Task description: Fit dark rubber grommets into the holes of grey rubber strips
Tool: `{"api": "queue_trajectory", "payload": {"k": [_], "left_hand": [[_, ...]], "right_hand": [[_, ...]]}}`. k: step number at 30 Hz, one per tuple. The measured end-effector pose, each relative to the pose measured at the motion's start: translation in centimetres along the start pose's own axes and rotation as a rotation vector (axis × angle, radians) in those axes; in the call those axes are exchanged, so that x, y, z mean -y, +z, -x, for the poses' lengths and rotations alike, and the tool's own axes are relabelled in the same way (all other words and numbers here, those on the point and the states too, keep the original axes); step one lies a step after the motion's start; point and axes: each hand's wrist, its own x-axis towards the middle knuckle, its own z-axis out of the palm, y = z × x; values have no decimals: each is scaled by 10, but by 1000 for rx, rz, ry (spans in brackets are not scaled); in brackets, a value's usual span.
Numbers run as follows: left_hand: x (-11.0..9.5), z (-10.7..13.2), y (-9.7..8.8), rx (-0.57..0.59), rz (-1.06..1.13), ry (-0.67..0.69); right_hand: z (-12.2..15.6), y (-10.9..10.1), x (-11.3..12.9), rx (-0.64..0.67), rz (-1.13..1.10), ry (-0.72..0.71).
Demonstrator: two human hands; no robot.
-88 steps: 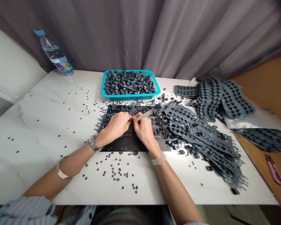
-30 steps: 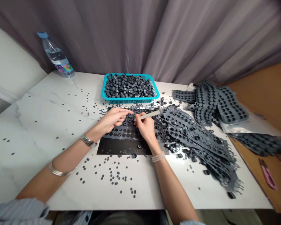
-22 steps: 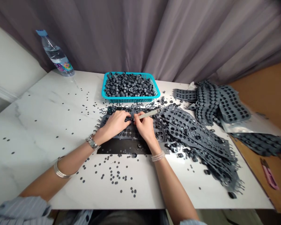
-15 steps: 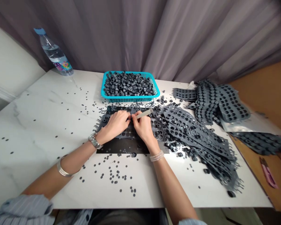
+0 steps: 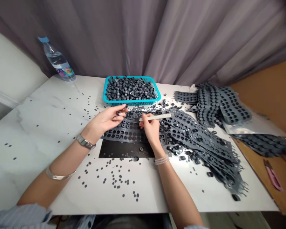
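Observation:
My left hand [image 5: 109, 118] is raised over the perforated grey rubber sheet [image 5: 124, 133], just in front of the teal basket [image 5: 132, 101], with fingertips pinched on a small dark piece I cannot name. My right hand [image 5: 150, 127] grips a pale slim stick tool [image 5: 157, 117] that points right. The sheet lies on a black mat [image 5: 120, 149] under both hands. The basket is heaped with grey rubber rings [image 5: 130, 89].
A water bottle [image 5: 58, 62] stands at the back left. Piles of punched grey sheets [image 5: 200, 133] cover the right side, more sheets [image 5: 222, 103] behind. Small grey discs [image 5: 116, 179] are scattered over the white marble table [image 5: 38, 127]. A pink cutter [image 5: 273, 175] lies on the brown surface.
My left hand lifted off the sheet and moved up toward the basket. My right hand drew back slightly, its tool now pointing further right.

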Motion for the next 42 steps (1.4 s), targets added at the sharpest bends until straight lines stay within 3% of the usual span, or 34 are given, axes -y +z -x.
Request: {"api": "queue_trajectory", "payload": {"k": [4,10,15,17,21,24,25,26,30,38,42], "left_hand": [[11,-1,8,-5,94,-55],[10,8,17,-13,132,-47],[12,10,16,-27,-57,35],[3,0,16,-44,-162,214],[-36,-49,29,-152,-363,832],[-64,-94,50,-299,-916,1086],[-70,-106,56,-289,-1187,1081],[-72,-116,61,-239,-1303,1056],[-68,-139,65,-44,-1577,955],[-71,-141,51,-133,-1933,926],[-70,-136,46,-97,-2116,922]], "right_hand": [[0,-5,1,-35,-107,26],[1,-3,0,-11,-102,23],[1,-2,-1,-5,-72,24],[1,-1,-2,-8,-64,22],[1,2,-1,1,-67,18],[2,3,-2,2,-54,16],[1,3,-3,2,-47,12],[1,2,-4,1,-44,9],[-1,-1,-4,-22,-46,-20],[-1,0,-3,-21,-57,-30],[-2,1,-2,-19,-65,-34]]}}
